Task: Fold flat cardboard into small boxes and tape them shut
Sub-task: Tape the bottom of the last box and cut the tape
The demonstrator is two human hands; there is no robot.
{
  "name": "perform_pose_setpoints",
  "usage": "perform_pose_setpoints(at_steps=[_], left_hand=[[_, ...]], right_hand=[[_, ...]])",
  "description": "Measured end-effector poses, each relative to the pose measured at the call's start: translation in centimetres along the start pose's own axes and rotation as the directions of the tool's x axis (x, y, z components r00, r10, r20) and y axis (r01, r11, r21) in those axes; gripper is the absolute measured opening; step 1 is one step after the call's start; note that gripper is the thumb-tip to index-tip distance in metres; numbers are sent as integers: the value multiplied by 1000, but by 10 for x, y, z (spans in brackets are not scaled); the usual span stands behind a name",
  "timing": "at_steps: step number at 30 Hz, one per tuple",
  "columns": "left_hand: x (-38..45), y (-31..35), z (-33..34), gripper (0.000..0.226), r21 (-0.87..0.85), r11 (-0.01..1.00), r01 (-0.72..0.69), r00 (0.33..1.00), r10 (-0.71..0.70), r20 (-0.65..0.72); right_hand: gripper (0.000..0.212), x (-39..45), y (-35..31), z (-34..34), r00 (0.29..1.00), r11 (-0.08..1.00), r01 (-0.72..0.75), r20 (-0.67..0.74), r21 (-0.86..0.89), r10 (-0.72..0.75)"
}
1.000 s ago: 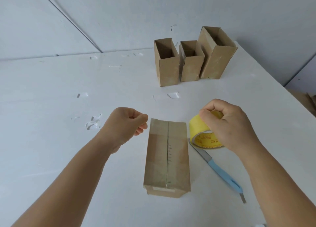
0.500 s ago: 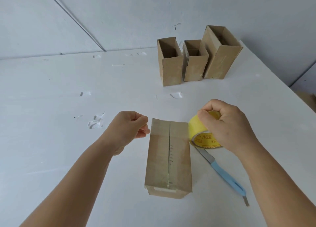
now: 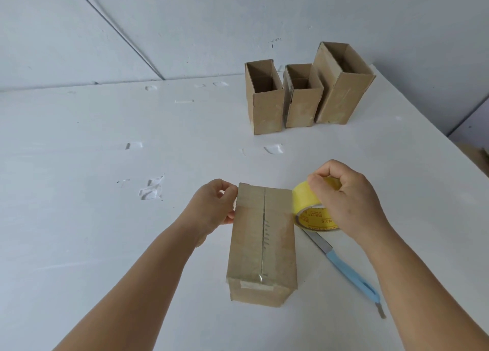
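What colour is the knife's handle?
Light blue; the knife handle shows in the head view, lying right of the box.

Four cardboard boxes are being counted: one closed box lying near, three open boxes standing at the back, namely a left open box, a middle open box and a right open box. One tape roll is being noted. One blue-handled knife is being noted. Two hands are being seen, left hand and right hand.

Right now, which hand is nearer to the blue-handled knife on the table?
Right. The right hand grips the yellow tape roll just above the knife's blade; the left hand is across the box, at its far left edge.
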State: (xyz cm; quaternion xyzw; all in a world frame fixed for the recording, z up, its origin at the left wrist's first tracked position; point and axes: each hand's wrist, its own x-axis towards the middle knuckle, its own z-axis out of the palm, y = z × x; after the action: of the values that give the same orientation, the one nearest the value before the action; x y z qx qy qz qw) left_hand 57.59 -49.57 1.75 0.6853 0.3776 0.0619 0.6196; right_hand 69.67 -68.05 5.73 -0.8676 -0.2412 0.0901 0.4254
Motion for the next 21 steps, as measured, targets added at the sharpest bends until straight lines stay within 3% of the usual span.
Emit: perform_pose_setpoints(at_steps=[6,10,12,14,15,18,21], left_hand=[[-9,-6,3,25,41,996,76,997,-76,13],[-19,-6,4,25,158,980,-119,975,145,-166],[-27,-5,4,26,53,977,-206,978,206,-11],[-36,-5,7,57,-22,986,-163,965,164,204],[-39,-6,9,63,-17,989,-150,954,149,261],[-35,-7,10,49,-19,988,-154,939,152,307],[-32,-1,6,56,53,994,-94,946,72,316]], right_hand=[[17,-4,3,3,1000,1000,3,-23,-8,-3],[17,-6,1,3,1000,1000,15,-22,-14,-15],[17,-7,1,4,1000,1000,14,-28,-7,-14],[17,-9,2,5,999,1000,11,-35,-6,-11],[17,-9,2,6,999,1000,8,-38,-5,-9],[17,-9,4,8,999,1000,-12,-41,4,12],[18,-10,5,7,999,1000,-13,-36,6,13]])
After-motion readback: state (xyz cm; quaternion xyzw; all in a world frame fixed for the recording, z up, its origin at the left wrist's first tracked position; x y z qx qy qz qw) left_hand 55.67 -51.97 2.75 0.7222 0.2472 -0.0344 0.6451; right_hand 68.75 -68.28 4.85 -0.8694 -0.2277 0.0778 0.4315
